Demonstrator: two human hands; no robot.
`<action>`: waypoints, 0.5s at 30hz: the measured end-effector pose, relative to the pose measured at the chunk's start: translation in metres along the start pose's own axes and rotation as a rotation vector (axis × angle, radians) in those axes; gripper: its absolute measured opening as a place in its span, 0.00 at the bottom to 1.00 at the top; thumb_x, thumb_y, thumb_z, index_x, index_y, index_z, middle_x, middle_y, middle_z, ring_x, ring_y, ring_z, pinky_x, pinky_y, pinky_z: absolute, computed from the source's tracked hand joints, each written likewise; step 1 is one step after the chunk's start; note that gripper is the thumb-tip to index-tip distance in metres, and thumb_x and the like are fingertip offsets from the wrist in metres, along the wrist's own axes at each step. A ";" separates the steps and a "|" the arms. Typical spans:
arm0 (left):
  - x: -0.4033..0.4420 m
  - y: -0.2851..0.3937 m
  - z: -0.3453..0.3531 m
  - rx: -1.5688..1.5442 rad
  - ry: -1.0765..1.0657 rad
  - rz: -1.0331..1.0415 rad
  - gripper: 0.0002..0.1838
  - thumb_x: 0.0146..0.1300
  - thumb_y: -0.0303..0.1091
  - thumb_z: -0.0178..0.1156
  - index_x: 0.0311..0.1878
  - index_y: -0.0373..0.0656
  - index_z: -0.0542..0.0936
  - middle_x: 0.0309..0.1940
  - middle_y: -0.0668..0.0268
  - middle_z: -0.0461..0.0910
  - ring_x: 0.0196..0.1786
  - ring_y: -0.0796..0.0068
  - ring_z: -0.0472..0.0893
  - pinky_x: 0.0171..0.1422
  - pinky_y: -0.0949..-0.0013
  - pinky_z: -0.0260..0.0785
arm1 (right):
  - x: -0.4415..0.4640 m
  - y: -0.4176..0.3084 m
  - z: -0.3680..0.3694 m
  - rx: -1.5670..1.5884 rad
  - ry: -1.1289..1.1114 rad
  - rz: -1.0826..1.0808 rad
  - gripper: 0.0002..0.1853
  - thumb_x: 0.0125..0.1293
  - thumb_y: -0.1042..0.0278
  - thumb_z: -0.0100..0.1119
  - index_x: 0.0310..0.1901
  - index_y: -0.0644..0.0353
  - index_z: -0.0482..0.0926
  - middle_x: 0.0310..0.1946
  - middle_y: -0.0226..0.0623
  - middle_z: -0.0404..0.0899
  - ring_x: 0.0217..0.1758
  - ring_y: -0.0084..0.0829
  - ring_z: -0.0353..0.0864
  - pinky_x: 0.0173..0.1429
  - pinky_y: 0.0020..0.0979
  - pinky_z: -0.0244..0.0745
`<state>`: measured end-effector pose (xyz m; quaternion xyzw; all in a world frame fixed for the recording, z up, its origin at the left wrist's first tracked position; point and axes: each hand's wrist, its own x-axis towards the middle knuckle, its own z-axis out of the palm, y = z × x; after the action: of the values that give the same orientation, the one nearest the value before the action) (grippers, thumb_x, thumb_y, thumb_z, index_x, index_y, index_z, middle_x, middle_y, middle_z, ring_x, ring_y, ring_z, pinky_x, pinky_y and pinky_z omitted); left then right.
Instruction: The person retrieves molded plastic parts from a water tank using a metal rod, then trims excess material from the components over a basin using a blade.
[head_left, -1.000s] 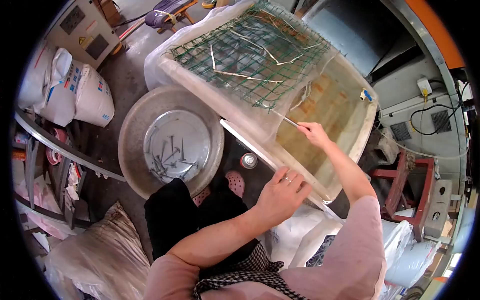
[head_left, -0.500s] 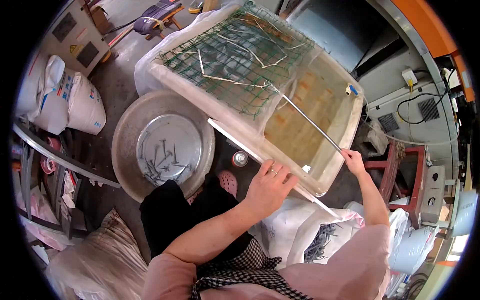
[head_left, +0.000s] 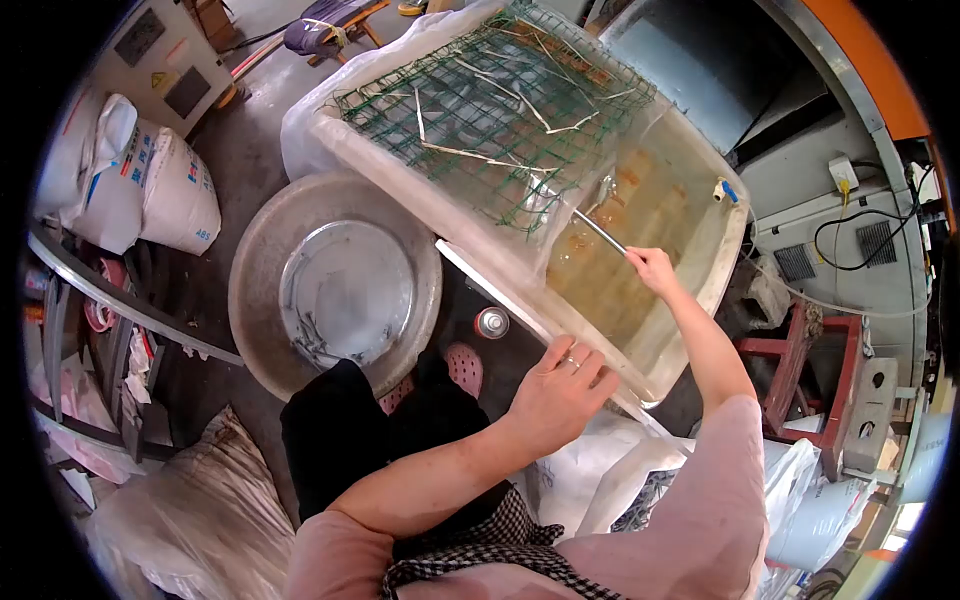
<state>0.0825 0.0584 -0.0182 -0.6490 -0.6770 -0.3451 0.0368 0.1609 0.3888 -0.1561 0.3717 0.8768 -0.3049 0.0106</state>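
Observation:
My right hand (head_left: 652, 270) is closed around a metal rod (head_left: 602, 233), which slants down to the left into the water of a pale tub (head_left: 700, 300), beside the green netting (head_left: 480, 110). The far end of the rod is hard to make out under plastic film and water. My left hand (head_left: 567, 393) wears a ring and rests on the tub's near edge with bent, slightly parted fingers. Left of the tub stands a round grey basin (head_left: 262, 290) with a few dark spiky pieces (head_left: 312, 340) at its lower left.
A spray can (head_left: 491, 322) stands between basin and tub. White sacks (head_left: 180, 195) are at the left, above a curved metal rail (head_left: 130, 295). A red frame (head_left: 850, 370) and concrete block (head_left: 868, 415) are at the right. An open white bag (head_left: 610, 480) is below the tub.
My right hand first drew the rod back toward me, then pushed it forward to the upper left. Fewer spiky pieces now show in the basin. My left hand stays at the edge.

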 end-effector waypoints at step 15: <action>-0.001 0.002 0.001 -0.002 0.036 -0.012 0.06 0.47 0.30 0.53 0.31 0.44 0.73 0.28 0.65 0.69 0.39 0.68 0.71 0.57 0.63 0.57 | -0.025 -0.012 -0.036 -0.089 0.026 -0.096 0.13 0.62 0.59 0.56 0.43 0.58 0.80 0.31 0.49 0.79 0.31 0.42 0.77 0.40 0.35 0.71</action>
<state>0.0846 0.0577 -0.0184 -0.6385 -0.6799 -0.3577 0.0460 0.1786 0.3854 -0.1141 0.3322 0.9063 -0.2611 0.0011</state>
